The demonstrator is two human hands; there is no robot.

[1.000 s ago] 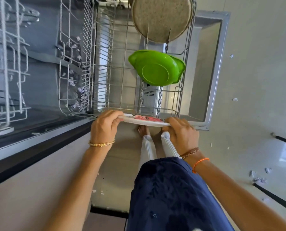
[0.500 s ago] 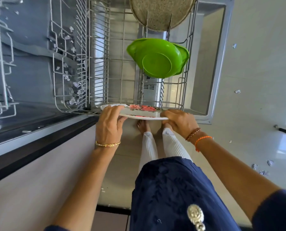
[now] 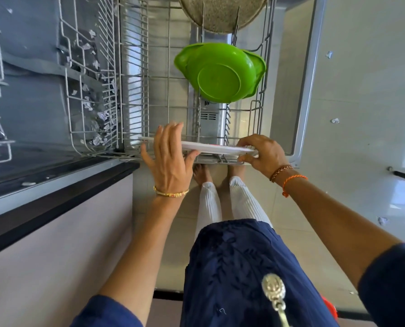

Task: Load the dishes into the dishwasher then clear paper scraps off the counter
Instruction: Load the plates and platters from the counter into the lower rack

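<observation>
A white plate [image 3: 211, 148] with a red pattern stands almost edge-on at the near end of the dishwasher's pulled-out wire rack [image 3: 149, 67]. My left hand [image 3: 168, 156] lies against the plate's left part with straight fingers and the thumb touching its edge. My right hand [image 3: 265, 152] grips the plate's right rim with curled fingers. Farther back in the same rack, a green bowl [image 3: 220, 72] stands on edge between the tines. Behind it stands a speckled grey plate [image 3: 220, 13].
Paper scraps [image 3: 88, 105] lie in the dishwasher tub to the left of the rack, and a few more scraps [image 3: 334, 120] lie on the pale floor at right. The open door [image 3: 298, 90] frames the rack. A dark counter edge [image 3: 55, 204] runs along the left.
The plate has moved a little farther into the rack's near end. My left hand's fingers have straightened from a curled grip on the rim. My right hand still holds the right rim.
</observation>
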